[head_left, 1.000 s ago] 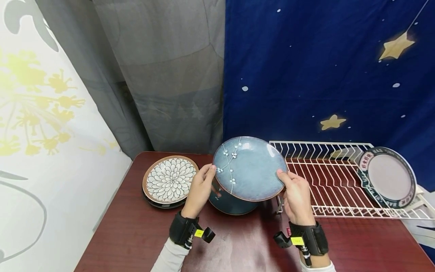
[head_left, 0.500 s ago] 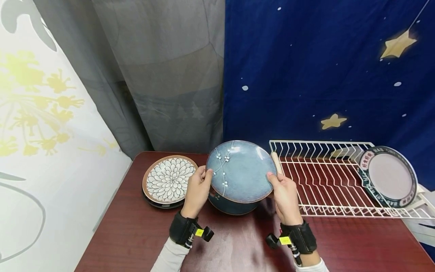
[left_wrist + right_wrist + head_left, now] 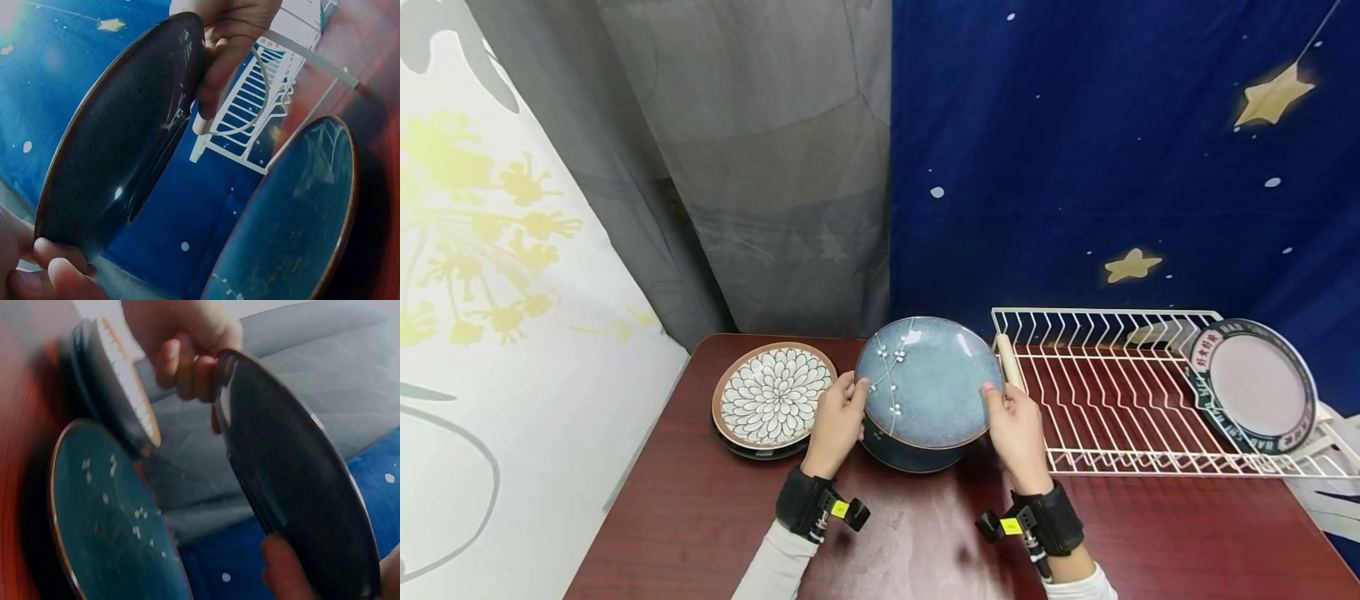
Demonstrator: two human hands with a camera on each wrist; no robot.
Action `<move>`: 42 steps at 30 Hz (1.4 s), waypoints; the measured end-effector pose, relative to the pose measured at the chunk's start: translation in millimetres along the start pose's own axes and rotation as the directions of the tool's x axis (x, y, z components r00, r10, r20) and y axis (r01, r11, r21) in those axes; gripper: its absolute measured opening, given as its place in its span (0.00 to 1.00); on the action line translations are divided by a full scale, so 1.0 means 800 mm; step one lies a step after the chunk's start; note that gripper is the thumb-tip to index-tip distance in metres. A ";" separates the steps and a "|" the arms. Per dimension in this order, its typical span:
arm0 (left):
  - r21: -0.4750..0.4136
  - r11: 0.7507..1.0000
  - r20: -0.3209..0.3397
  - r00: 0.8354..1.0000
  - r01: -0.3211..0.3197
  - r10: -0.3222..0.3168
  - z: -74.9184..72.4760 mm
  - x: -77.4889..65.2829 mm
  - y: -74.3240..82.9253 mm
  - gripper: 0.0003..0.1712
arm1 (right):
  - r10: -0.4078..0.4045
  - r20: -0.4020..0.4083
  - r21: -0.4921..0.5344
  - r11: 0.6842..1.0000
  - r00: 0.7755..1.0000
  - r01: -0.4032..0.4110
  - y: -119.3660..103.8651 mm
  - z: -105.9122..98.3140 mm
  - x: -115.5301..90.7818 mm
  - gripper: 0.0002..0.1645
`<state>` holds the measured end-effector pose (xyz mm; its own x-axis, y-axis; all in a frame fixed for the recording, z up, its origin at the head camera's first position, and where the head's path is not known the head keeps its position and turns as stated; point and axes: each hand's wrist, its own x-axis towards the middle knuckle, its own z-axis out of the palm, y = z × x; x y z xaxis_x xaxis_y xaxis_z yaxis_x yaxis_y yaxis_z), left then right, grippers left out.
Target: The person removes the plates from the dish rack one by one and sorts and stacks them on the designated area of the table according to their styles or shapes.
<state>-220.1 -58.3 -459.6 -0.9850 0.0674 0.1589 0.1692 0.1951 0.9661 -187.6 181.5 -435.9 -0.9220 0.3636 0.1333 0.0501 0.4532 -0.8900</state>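
Note:
A round blue plate [image 3: 936,383] with a white blossom branch and brown rim is held level between both hands. My left hand [image 3: 837,421] pinches its left edge, thumb on top and fingers beneath. At the opposite edge my right hand [image 3: 1017,433] grips it the same way. Both wrist views show the plate's dark underside [image 3: 119,137], raised above a second blue-green plate [image 3: 106,512] that has similar white blossoms. In the head view, this lower plate lies on the table mostly hidden under the held one.
On the left, a petal-patterned plate [image 3: 775,396] with a brown rim lies on a dark plate. A white wire dish rack [image 3: 1120,408] stands on the right, with a green-rimmed plate [image 3: 1255,387] upright at its far end. Curtains hang behind the reddish-brown table [image 3: 700,533].
The held plate has moved left and slightly down, now more squarely over the lower plate. My right hand has shifted left with it; the left hand has moved only a little.

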 end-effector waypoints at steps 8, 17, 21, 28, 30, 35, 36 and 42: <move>0.025 0.999 0.002 1.000 0.026 -0.026 -0.003 0.003 -0.013 0.22 | -0.036 0.097 -0.106 0.993 0.995 0.046 0.004 0.009 -0.005 0.21; 0.089 0.991 0.000 0.995 0.097 -0.097 -0.003 0.005 -0.024 0.20 | -0.135 0.061 -0.285 0.947 0.989 0.147 0.026 0.026 -0.006 0.25; 0.133 0.987 -0.003 0.995 0.095 -0.095 -0.004 0.007 -0.032 0.20 | -0.149 0.043 -0.345 0.926 0.988 0.155 0.034 0.031 -0.006 0.23; 0.290 0.956 -0.012 0.999 0.044 -0.042 -0.002 0.006 -0.040 0.20 | -0.166 0.031 -0.404 0.900 0.986 0.164 0.048 0.039 -0.008 0.26; 0.348 0.937 -0.031 0.999 0.021 -0.011 -0.001 0.005 -0.040 0.21 | -0.160 0.035 -0.433 0.887 0.986 0.159 0.049 0.040 -0.010 0.27; 0.453 0.892 -0.075 0.996 -0.010 0.050 0.003 0.004 -0.041 0.23 | -0.167 0.024 -0.504 0.849 0.986 0.156 0.051 0.044 -0.014 0.27; 0.460 0.888 -0.078 0.996 -0.007 0.048 0.004 0.004 -0.042 0.23 | -0.171 0.016 -0.510 0.846 0.985 0.156 0.051 0.044 -0.015 0.26; 0.509 0.860 -0.087 0.993 -0.019 0.073 0.006 0.004 -0.046 0.20 | -0.195 -0.010 -0.515 0.842 0.981 0.162 0.055 0.046 -0.019 0.22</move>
<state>-229.0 -60.3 -495.4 -0.9691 -0.0043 0.2464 0.1813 0.6649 0.7246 -185.7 166.0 -492.8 -0.9103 0.2763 0.3081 0.0905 0.8593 -0.5034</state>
